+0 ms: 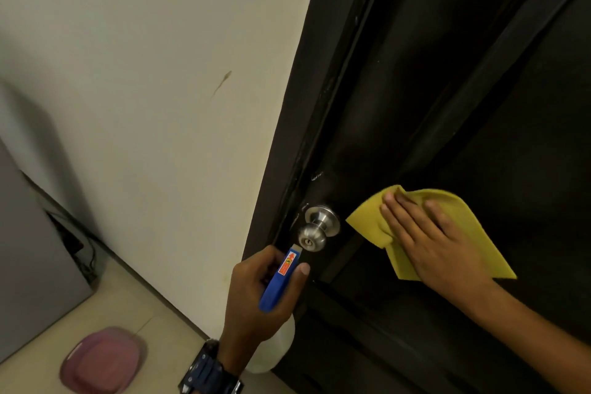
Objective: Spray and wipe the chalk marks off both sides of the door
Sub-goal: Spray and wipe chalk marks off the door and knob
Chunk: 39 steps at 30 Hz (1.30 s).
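Closest to the camera, the left hand point(256, 291), with a dark wristwatch point(209, 369) on its wrist, has its fingers curled around a blue-headed spray bottle point(277, 281). Its white body shows below the hand; whether it holds liquid cannot be told. Its nozzle points up toward a round brushed-metal doorknob point(316, 229). Right of the knob, the right hand point(428, 240) lies flat with fingers straight and spread, pressing a yellow cleaning cloth point(460, 217) against the dark, nearly black wooden door point(479, 89). Faint pale smudges sit just above the knob near the door's edge. Left of the door stands a cream wall point(144, 73) bearing a small brown streak. On the tiled floor point(128, 297) lies a purple plastic lid point(102, 360) beside a grey cabinet point(28, 249).
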Tool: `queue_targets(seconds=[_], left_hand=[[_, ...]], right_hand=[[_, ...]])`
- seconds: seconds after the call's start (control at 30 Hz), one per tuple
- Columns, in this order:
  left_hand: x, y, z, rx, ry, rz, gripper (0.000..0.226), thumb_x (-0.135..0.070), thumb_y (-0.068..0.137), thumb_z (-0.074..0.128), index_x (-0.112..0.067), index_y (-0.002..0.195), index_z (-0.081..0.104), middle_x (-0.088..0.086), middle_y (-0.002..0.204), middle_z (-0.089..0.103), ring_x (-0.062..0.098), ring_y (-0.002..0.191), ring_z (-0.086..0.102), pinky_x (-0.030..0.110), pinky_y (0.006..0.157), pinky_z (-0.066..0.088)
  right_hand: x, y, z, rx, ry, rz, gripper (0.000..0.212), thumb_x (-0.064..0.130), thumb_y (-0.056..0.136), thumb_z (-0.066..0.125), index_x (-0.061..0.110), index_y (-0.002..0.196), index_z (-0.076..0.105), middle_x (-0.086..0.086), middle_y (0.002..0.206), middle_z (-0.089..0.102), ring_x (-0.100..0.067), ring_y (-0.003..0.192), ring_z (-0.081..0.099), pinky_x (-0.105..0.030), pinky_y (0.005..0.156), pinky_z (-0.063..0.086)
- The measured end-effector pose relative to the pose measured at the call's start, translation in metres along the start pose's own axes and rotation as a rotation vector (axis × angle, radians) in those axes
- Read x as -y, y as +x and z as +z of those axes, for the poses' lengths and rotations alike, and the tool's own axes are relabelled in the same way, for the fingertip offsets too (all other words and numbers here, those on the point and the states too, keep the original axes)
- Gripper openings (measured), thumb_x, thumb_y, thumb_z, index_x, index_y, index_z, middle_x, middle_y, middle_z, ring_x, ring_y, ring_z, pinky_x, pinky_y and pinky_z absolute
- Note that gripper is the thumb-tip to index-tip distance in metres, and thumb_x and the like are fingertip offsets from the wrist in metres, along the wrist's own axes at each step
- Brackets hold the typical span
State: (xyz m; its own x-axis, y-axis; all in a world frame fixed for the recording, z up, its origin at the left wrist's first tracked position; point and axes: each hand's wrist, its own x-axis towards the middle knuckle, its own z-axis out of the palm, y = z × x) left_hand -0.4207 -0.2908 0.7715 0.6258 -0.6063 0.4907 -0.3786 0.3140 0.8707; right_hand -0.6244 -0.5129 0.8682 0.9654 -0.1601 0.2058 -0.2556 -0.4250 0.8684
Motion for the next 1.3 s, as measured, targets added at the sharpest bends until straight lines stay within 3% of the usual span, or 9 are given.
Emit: queue_targets(seconds=[0.13,0.33,0.5,0.67,0.9,1.07,1.17,1.23,1.3], left_hand=[[0.003,-0.013,0.010,-0.051,0.103,-0.025,0.036,-0.057,0.088,0.060,-0.023,0.078,0.059,-0.010,0.064,0.057,0.015,0.053,0.055,0.017,0.050,0.042],[-0.022,-0.012,0.037,-0.179,0.222,-0.011,0.034,-0.046,0.087,0.063,-0.017,0.071,0.055,-0.007,0.059,0.052,0.015,0.049,0.048,0.015,0.052,0.036],[-0.043,-0.010,0.054,-0.229,0.314,-0.004,0.036,-0.050,0.087,0.062,-0.017,0.074,0.057,-0.003,0.058,0.054,0.018,0.050,0.051,0.028,0.050,0.044],[-0.052,-0.018,0.060,-0.260,0.358,-0.008,0.038,-0.054,0.085,0.060,-0.019,0.072,0.056,-0.007,0.059,0.054,0.013,0.050,0.050,0.016,0.052,0.040],[-0.064,-0.020,0.063,-0.345,0.391,0.026,0.034,-0.051,0.087,0.058,-0.021,0.072,0.056,-0.014,0.060,0.054,0.010,0.052,0.051,0.012,0.053,0.040],[-0.064,-0.020,0.058,-0.368,0.380,0.028,0.032,-0.050,0.087,0.057,-0.022,0.073,0.056,-0.013,0.061,0.055,0.010,0.053,0.052,0.012,0.054,0.040],[-0.062,-0.019,0.046,-0.356,0.371,0.042,0.039,-0.051,0.089,0.056,-0.015,0.073,0.058,-0.007,0.060,0.055,0.013,0.052,0.051,0.013,0.053,0.040],[-0.060,-0.016,0.033,-0.337,0.360,0.052,0.046,-0.054,0.089,0.056,-0.011,0.074,0.060,-0.002,0.059,0.056,0.018,0.051,0.052,0.025,0.051,0.044],[-0.057,-0.011,0.017,-0.320,0.352,0.049,0.054,-0.059,0.090,0.054,-0.008,0.075,0.061,0.004,0.060,0.057,0.023,0.052,0.054,0.039,0.052,0.047]], right_hand=[[0.020,-0.047,0.010,0.006,0.180,0.149,0.062,0.020,0.099,0.020,0.003,0.158,0.021,-0.015,0.168,0.008,-0.029,0.155,0.008,-0.049,0.125,0.005],[0.034,-0.080,0.033,-0.049,0.322,0.223,0.065,0.025,0.099,0.027,0.002,0.158,0.018,-0.017,0.167,0.011,-0.034,0.151,0.021,-0.050,0.120,0.012],[0.038,-0.082,0.040,-0.129,0.315,0.251,0.066,0.024,0.097,0.033,0.002,0.158,0.019,-0.015,0.167,0.012,-0.031,0.151,0.025,-0.048,0.123,0.003],[0.040,-0.079,0.042,-0.167,0.332,0.262,0.063,0.035,0.105,0.032,0.001,0.157,0.022,-0.016,0.167,0.013,-0.030,0.153,0.018,-0.047,0.125,0.003],[0.048,-0.069,0.039,-0.249,0.496,0.345,0.060,0.036,0.106,0.027,0.003,0.156,0.029,-0.013,0.166,0.019,-0.028,0.155,0.014,-0.050,0.125,0.007],[0.056,-0.027,0.017,-0.346,0.813,0.447,0.060,0.041,0.107,0.018,0.006,0.157,0.024,-0.011,0.167,0.014,-0.028,0.156,0.003,-0.052,0.124,-0.003],[0.048,0.027,-0.023,-0.552,1.089,0.522,0.059,0.040,0.109,0.015,0.006,0.157,0.013,-0.011,0.167,0.009,-0.029,0.156,0.001,-0.052,0.124,-0.008],[0.041,0.075,-0.052,-0.711,1.294,0.599,0.060,0.037,0.108,0.021,0.000,0.156,0.020,-0.015,0.165,0.012,-0.034,0.155,0.008,-0.051,0.124,-0.005],[0.040,0.129,-0.073,-0.729,1.598,0.680,0.068,0.044,0.108,0.024,-0.011,0.144,0.040,-0.029,0.157,0.031,-0.045,0.147,0.026,-0.059,0.123,0.010]])
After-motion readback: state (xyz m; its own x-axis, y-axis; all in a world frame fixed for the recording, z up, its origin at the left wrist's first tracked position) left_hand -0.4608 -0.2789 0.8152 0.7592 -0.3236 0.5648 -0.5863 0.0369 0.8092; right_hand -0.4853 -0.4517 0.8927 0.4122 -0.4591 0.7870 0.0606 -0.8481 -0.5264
